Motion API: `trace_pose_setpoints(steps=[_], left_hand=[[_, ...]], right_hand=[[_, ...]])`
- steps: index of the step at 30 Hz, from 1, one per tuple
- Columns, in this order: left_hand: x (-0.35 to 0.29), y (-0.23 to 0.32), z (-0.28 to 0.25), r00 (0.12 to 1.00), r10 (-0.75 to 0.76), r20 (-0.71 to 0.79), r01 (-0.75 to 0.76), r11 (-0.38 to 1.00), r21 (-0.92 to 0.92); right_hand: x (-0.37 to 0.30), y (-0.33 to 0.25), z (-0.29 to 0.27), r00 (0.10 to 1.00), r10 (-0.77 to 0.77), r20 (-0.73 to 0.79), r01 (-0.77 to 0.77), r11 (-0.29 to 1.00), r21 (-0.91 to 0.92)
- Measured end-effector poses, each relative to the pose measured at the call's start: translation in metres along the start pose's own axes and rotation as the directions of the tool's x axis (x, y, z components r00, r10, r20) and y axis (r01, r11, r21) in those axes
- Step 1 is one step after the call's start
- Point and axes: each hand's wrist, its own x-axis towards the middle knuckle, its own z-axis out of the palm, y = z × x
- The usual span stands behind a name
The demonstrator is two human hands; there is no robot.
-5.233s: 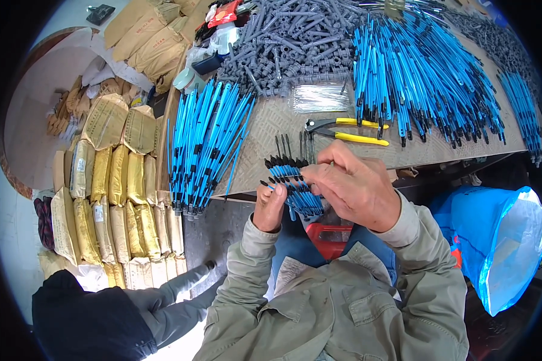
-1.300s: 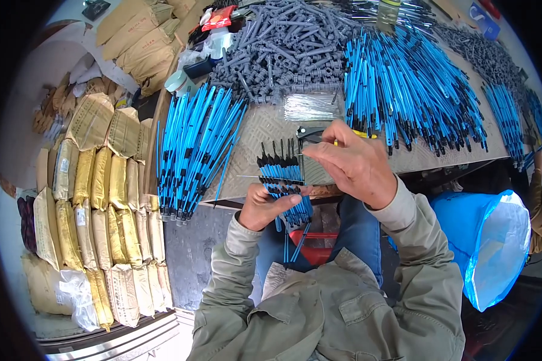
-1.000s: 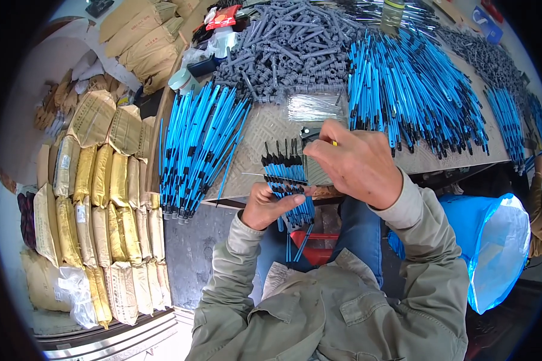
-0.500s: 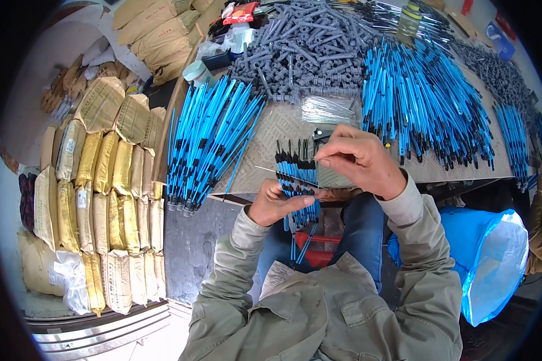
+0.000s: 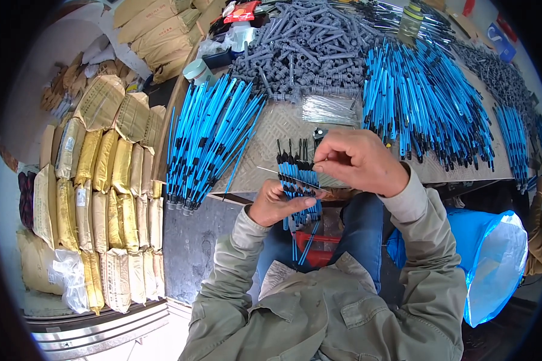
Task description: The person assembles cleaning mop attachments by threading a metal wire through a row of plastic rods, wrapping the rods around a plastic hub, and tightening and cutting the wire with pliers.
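Over my lap, my left hand [image 5: 272, 207] is closed around a small row of blue sticks with black ends [image 5: 292, 171], their dark tips pointing up and away from me. A thin metal wire [image 5: 270, 170] lies slantwise across this row. Close by on the right, my right hand [image 5: 367, 159] is closed in a pinch beside the sticks' black ends; what sits between thumb and forefinger is too small to make out. Beyond the hands, a clear tray [image 5: 328, 109] of thin silver wires lies on the table, with a small black object [image 5: 321, 133] before it.
A heap of grey plastic fittings [image 5: 307, 45] covers the table's far part. Piles of blue sticks lie left [image 5: 214, 132] and right [image 5: 424, 102]. A jar [image 5: 196, 71] and a bottle [image 5: 409, 24] stand among them. Stacked packets [image 5: 105, 210] are at left, a blue bag [image 5: 494, 265] at right.
My right hand has shifted slightly left and down, nearer the sticks' black ends. My left hand keeps its hold with hardly any movement.
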Motion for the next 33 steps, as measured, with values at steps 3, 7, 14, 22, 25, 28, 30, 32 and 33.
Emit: trace_pose_setpoints(steps=[3,7,14,22,25,28,30,32,33], left_hand=[[0.0,0.0,-0.003,0.999,0.007,0.038,-0.01,0.998,0.059],[0.0,0.002,0.002,1.0,-0.014,0.014,0.015,1.0,-0.006],[0.001,-0.005,-0.003,1.0,0.012,0.007,-0.012,1.0,0.004],[0.0,-0.002,0.0,1.0,-0.002,0.002,0.002,1.0,-0.024],[0.001,-0.001,0.001,1.0,0.019,0.015,-0.018,0.999,-0.04],[0.002,-0.002,0.001,0.998,0.053,0.031,-0.052,0.998,-0.037],[0.003,0.001,0.003,0.999,0.047,0.015,-0.046,0.998,-0.051],[0.003,0.001,0.003,0.999,0.043,0.006,-0.043,0.997,-0.057],[0.002,-0.001,0.003,0.999,0.045,0.0,-0.045,0.997,-0.055]], right_hand=[[0.007,0.007,0.003,0.995,0.053,0.084,-0.067,0.982,0.175],[0.006,0.007,0.009,0.986,0.089,0.141,-0.125,0.954,0.273],[-0.004,0.012,0.024,0.996,0.087,0.036,-0.095,0.924,0.369],[-0.007,0.012,0.027,0.996,-0.078,-0.037,0.082,0.992,0.101],[-0.006,0.008,0.019,0.995,-0.091,0.034,0.09,0.995,0.045],[-0.005,0.006,0.019,0.995,-0.101,0.013,0.101,0.995,0.017],[-0.005,0.006,0.021,0.994,-0.105,0.002,0.105,0.994,0.001],[-0.005,0.009,0.027,0.991,-0.108,-0.082,0.111,0.993,0.027],[-0.005,0.009,0.029,0.986,-0.11,-0.123,0.116,0.992,0.041]])
